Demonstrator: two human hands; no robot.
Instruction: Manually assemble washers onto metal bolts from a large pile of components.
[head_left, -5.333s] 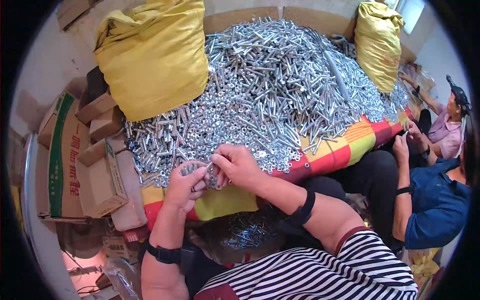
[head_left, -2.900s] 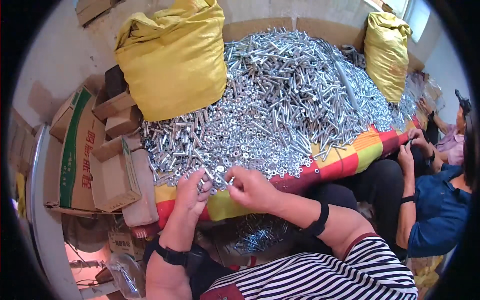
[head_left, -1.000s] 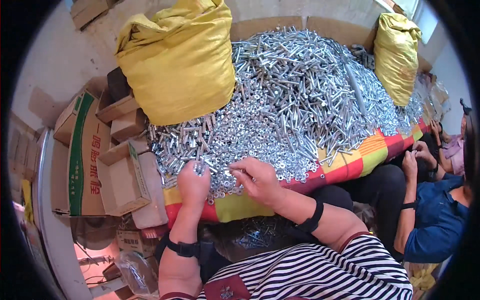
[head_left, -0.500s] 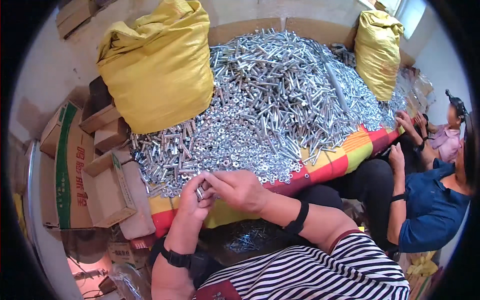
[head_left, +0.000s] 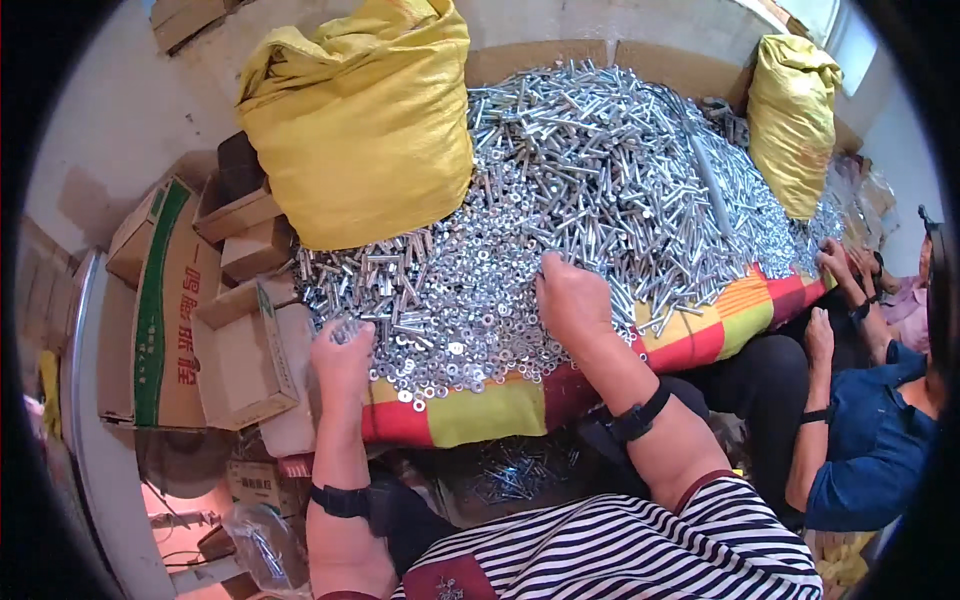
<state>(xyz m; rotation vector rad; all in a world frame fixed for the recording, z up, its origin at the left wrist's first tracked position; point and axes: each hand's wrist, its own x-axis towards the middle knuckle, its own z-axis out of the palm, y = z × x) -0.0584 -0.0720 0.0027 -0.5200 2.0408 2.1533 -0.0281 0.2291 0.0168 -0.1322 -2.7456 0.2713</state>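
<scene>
Head view: with right hand [head_left: 580,305] at the near edge of heaped metal bolts [head_left: 600,150] and left hand [head_left: 342,362] curled beside short metal cylinders [head_left: 378,288], expect rigid, singly light, slippery handling, best pinched mid-shank, but cannot tell either grip with contact hidden.

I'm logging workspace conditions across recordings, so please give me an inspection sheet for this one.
Surface: red, yellow and green checked cloth, partly covered by heaps.
Job's things: long silver metal rods, flat silver metal washers.
Clutter: large yellow woven sack, smaller one, open brown cardboard box.
Hands: left hand curled around small shiny metal parts; right hand at the heap, grasp hidden.
Cables: nothing certain; lower left too dim to tell.
Surroundings: co-workers in blue and pink at right.
</scene>
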